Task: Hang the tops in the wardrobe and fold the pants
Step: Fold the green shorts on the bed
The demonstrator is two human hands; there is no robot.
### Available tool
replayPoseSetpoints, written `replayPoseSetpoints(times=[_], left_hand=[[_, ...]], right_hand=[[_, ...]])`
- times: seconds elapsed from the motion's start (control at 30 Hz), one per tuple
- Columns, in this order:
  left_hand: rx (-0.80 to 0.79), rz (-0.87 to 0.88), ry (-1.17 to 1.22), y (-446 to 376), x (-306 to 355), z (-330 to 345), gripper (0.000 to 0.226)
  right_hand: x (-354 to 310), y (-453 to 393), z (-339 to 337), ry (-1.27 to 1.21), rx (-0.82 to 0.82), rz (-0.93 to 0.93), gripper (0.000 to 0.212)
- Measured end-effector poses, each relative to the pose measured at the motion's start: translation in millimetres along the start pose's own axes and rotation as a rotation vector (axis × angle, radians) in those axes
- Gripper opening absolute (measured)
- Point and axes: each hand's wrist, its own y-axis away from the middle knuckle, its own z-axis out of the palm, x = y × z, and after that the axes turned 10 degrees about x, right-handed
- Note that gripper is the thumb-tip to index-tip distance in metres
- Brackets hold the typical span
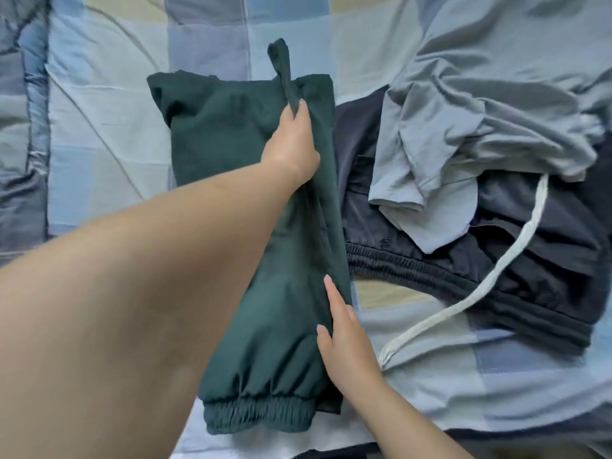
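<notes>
- The green pants [245, 207] lie lengthwise on the checked bedsheet [99, 104], folded into a long narrow shape, with the gathered cuffs [258, 415] nearest the viewer.
- The left hand [291, 140] reaches across the pants to their far right edge, and its fingers pinch a thin dark green strip of fabric [283, 71] that sticks up past the top of the pants.
- The right hand [344, 339] rests flat along the near right edge of the pants, fingers straight and together, holding nothing.
- Just right of the green pants lie dark navy pants [496, 260], crumpled, with an elastic waistband facing the green ones.
- A white drawstring [490, 283] runs across the navy pants and down onto the sheet.
- A grey top [480, 104] is heaped over the upper part of the navy pants, one short sleeve hanging toward the middle of the bed.
- At the far left the bedding [23, 127] bunches into a padded ridge.
</notes>
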Motion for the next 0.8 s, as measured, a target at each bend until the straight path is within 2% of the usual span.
replayPoseSetpoints(times=[0.17, 0.23, 0.3, 0.4, 0.47, 0.5, 0.6, 0.73, 0.8], left_hand=[[-0.044, 0.015, 0.055, -4, 18, 11, 0.091], [-0.116, -0.016, 0.141, 5, 16, 14, 0.097], [-0.118, -0.066, 0.225, 25, 3, 16, 0.093], [0.068, -0.158, 0.101, 74, -41, 17, 0.080], [0.188, -0.302, -0.044, 117, -78, 17, 0.077], [0.211, -0.395, -0.032, 143, -96, 16, 0.077], [0.190, -0.664, 0.231, 218, -135, 17, 0.068], [0.083, -0.907, 0.483, 293, -150, 26, 0.036], [0.046, -0.990, 0.576, 313, -153, 28, 0.039]], right_hand=[[27, -8, -2, -0.095, 0.160, 0.050, 0.067], [35, -9, -3, -0.126, 0.161, 0.118, 0.068], [39, -7, -3, -0.156, 0.155, 0.162, 0.064], [42, 3, -2, -0.099, 0.225, 0.138, 0.049], [42, 7, 0, -0.023, 0.295, 0.105, 0.040], [41, 10, 1, -0.009, 0.299, 0.109, 0.037], [37, 13, 6, 0.017, 0.209, 0.134, 0.042], [38, 14, 11, 0.089, 0.085, 0.197, 0.061], [37, 15, 13, 0.100, -0.034, 0.229, 0.058]])
